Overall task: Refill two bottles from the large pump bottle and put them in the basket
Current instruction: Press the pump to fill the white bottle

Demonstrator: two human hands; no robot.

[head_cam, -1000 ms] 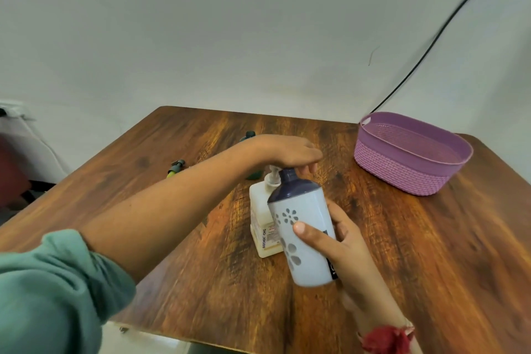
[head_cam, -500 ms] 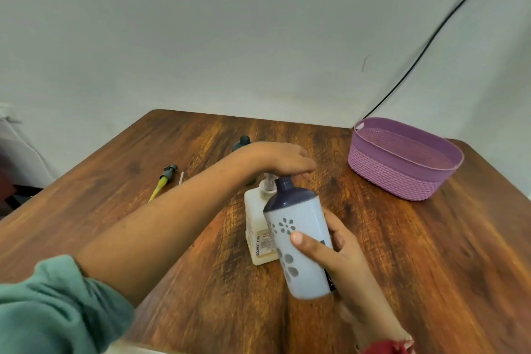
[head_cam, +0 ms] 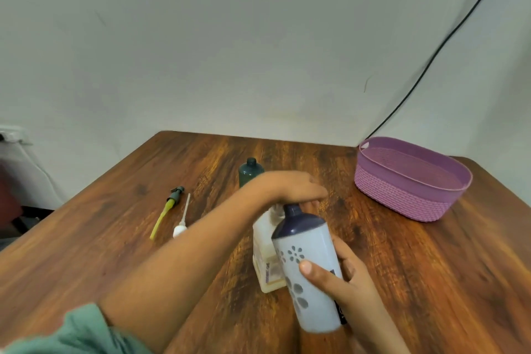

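Note:
My right hand [head_cam: 349, 286] grips a pale blue bottle [head_cam: 309, 270] with a dark purple shoulder and flower marks, tilted with its open neck under the pump. Just behind it stands the cream large pump bottle [head_cam: 265, 253], mostly hidden. My left hand [head_cam: 290, 187] lies flat on top of its pump head, fingers straight, pressing down. A dark green bottle [head_cam: 249, 172] without a cap stands behind my left wrist. The purple basket [head_cam: 411, 178] sits at the far right of the wooden table [head_cam: 431, 282], with nothing seen inside.
A green and yellow pump insert [head_cam: 168, 208] and a white pump insert [head_cam: 182, 221] lie on the table to the left. A black cable [head_cam: 436, 52] runs down the wall behind the basket. The table's left edge drops off near them.
The view has shifted, so the two loose pump inserts and the green bottle now show. My left hand stays on the pump head and my right hand keeps the blue bottle under it.

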